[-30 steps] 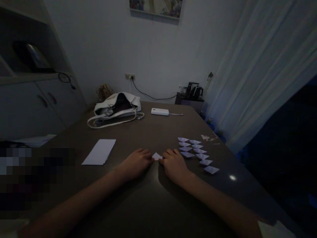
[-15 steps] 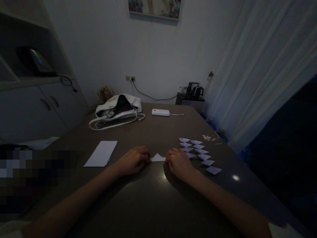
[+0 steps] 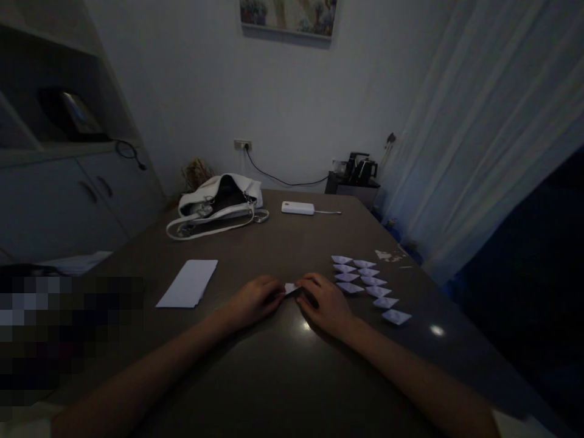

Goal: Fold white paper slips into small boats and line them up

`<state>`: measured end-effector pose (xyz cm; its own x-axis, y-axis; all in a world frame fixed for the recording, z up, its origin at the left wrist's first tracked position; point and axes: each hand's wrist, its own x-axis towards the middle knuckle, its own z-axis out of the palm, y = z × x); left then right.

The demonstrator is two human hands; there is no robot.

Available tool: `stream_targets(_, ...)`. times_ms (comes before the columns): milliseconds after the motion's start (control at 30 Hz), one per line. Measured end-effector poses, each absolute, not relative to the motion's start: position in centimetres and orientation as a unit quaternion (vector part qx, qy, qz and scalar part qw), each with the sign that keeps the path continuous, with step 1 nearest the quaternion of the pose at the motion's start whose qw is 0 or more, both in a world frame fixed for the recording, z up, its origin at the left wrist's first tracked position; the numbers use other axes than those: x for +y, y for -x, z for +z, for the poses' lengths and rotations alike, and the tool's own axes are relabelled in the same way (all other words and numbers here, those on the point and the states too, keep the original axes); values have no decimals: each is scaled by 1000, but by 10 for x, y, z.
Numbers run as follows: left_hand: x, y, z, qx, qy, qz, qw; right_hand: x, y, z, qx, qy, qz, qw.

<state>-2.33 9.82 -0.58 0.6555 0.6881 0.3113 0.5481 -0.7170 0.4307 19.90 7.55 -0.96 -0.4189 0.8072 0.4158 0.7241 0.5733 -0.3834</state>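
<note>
A small folded white paper piece (image 3: 290, 288) lies on the dark table (image 3: 292, 365), pinched between both hands. My left hand (image 3: 253, 299) grips its left side with curled fingers. My right hand (image 3: 325, 302) closes on its right side and covers part of it. Only a small corner of the paper shows between the fingertips. Just right of my right hand, several finished folded paper boats (image 3: 370, 286) lie in two rows.
A white paper sheet (image 3: 188, 283) lies to the left. A white handbag (image 3: 219, 201) and a white power bank (image 3: 298, 208) with a cable sit at the far edge. Small paper scraps (image 3: 385, 255) lie near the right edge. A curtain hangs at right.
My hands have drawn together over the paper piece; the wide triangle seen half a second ago is now squeezed to a small corner between my fingers.
</note>
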Motion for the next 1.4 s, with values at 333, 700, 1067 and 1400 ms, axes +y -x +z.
stream_targets(333,82,12,11,369,-841,279,282,78,-197,-5,-760,414,251,434)
stream_targets(700,80,1,-1,367,-657,323,575,77,-188,-7,-625,408,424,513)
stream_targets(1067,79,-1,-4,247,-500,335,759,66,-182,-6,-669,389,354,525)
stream_targets(1400,81,-3,-6,316,-533,381,686,64,-181,-6,-693,395,404,447)
